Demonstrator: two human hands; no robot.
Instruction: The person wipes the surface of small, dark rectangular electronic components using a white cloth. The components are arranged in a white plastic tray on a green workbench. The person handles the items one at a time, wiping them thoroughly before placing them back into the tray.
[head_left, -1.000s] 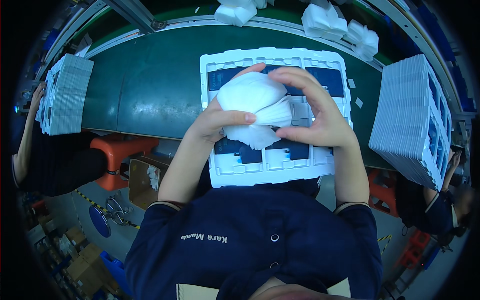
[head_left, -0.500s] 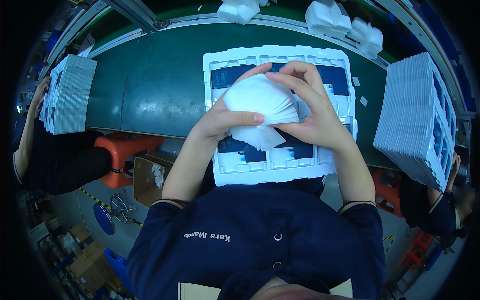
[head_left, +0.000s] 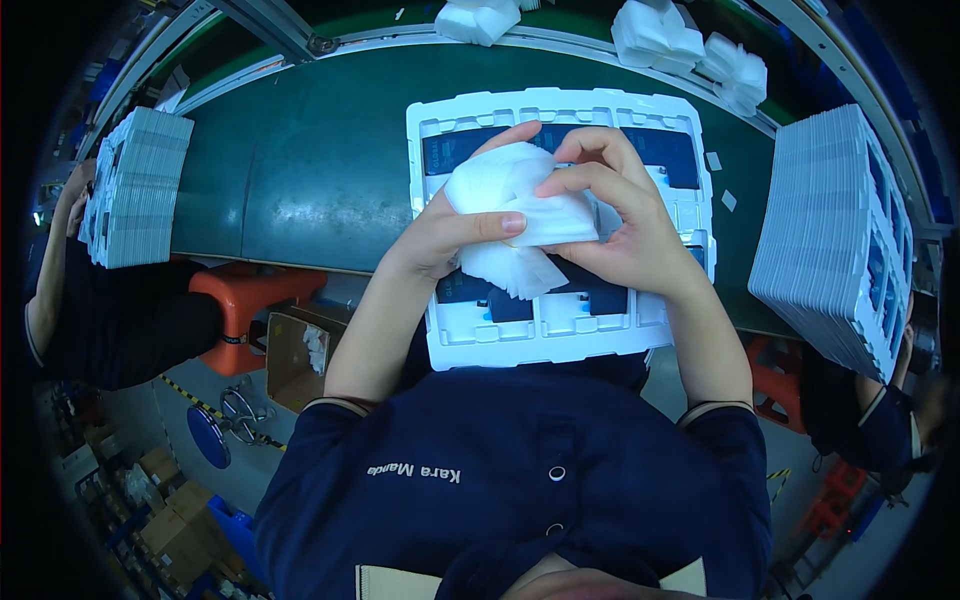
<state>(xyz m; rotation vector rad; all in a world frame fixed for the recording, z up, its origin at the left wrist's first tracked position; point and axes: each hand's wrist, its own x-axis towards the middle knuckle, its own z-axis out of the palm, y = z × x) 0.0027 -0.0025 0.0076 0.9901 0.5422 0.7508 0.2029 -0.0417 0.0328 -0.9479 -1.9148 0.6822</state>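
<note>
A bundle of thin white sheets (head_left: 520, 200), pinched in at its middle and fanned at the lower end, is held over the tray. My left hand (head_left: 445, 235) is closed round its left side, with the thumb across the front. My right hand (head_left: 630, 220) grips the right side, its thumb below and its index finger bent against the upper layers. Beneath both hands lies a white moulded plastic tray (head_left: 480, 350). Flat dark rectangular packs (head_left: 660, 150) sit in its compartments; the hands and sheets hide the middle ones.
A tall stack of white trays (head_left: 815, 230) stands at the right, another (head_left: 150, 190) at the left. More white sheet bundles (head_left: 655, 40) lie beyond the green worktop (head_left: 310, 160). Small white slips (head_left: 728, 201) lie beside the tray. Co-workers sit at both sides.
The sheets were spread in a smooth fan; the upper ones are now folded over toward the right side. My right fingers have moved slightly down onto them. My left hand has barely shifted.
</note>
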